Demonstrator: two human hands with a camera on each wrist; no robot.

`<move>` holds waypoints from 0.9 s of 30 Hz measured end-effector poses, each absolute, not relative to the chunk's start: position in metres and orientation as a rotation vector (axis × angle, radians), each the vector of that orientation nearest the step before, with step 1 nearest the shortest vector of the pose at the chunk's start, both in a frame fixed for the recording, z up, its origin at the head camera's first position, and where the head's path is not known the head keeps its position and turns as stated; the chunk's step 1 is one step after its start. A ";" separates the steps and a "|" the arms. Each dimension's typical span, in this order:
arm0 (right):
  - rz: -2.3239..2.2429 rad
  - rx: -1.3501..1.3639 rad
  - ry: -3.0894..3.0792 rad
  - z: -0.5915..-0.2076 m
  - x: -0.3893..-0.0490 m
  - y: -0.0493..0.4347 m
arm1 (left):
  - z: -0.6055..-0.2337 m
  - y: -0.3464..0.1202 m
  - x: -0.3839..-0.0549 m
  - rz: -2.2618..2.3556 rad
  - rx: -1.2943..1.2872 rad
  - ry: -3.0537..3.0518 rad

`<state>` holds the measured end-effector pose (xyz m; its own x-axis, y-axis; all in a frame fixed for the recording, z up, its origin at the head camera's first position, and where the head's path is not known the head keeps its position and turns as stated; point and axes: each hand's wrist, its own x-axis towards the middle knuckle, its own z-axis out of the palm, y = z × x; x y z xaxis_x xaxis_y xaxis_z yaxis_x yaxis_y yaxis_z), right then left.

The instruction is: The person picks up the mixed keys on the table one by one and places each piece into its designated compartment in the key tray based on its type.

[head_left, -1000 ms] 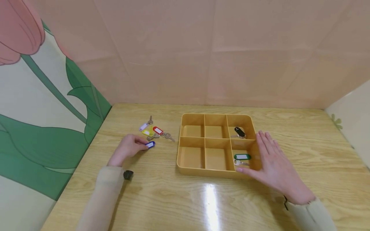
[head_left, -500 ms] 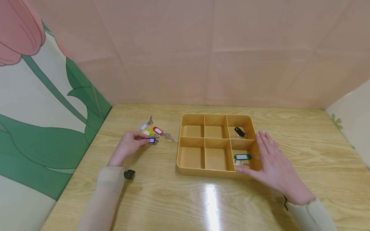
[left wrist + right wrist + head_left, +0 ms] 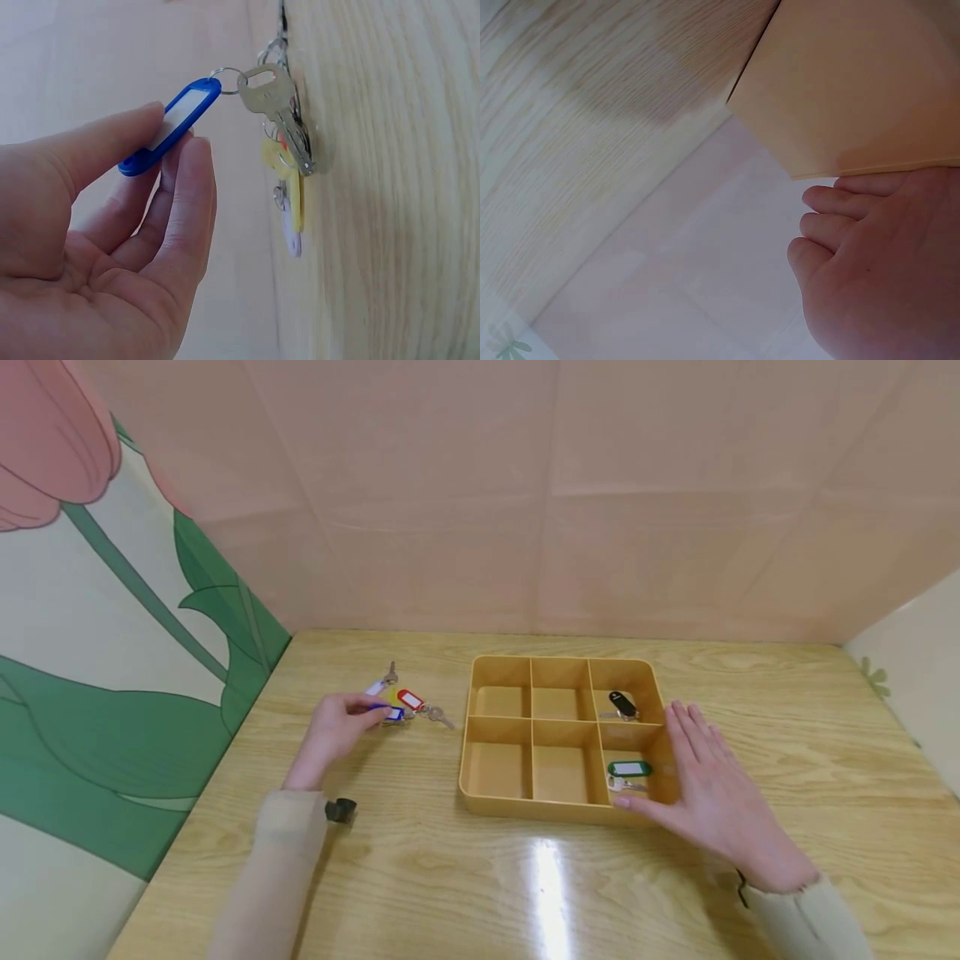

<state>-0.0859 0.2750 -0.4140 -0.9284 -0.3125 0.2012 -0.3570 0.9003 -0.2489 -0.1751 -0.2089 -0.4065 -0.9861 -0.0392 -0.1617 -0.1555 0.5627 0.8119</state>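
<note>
Between thumb and fingers, my left hand [image 3: 336, 727] pinches a blue key tag [image 3: 174, 124], its white label showing. From its ring hangs a silver key [image 3: 271, 101], above the table in the left wrist view. Behind it lie a yellow key tag [image 3: 295, 187], a white one [image 3: 374, 688] and a red one [image 3: 410, 699] with their keys. My right hand [image 3: 712, 793] rests against the right side of the tan six-compartment box [image 3: 498, 807], fingers straight and thumb at the front rim. The box holds a black key tag [image 3: 622, 702] at back right and a green one [image 3: 630, 768] at front right.
The box stands on a wooden table [image 3: 420, 877], right of the key pile. A pink-covered wall [image 3: 547, 527] rises along the table's back edge. A black piece [image 3: 341, 811] sits at the left cuff. Painted panels flank the table.
My left hand has moved up and slightly away with the blue key tag, which now overlaps the yellow tag in the head view. The right hand and box stay put.
</note>
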 end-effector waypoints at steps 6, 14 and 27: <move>0.429 0.519 -2.905 -0.414 -0.086 0.275 | -0.404 -0.205 -0.176 1.477 -0.164 2.660; 0.429 0.515 -2.910 -0.414 -0.086 0.275 | -0.400 -0.202 -0.178 1.539 -0.118 2.673; 0.435 0.512 -2.915 -0.415 -0.087 0.276 | -0.397 -0.196 -0.182 1.669 -0.109 2.669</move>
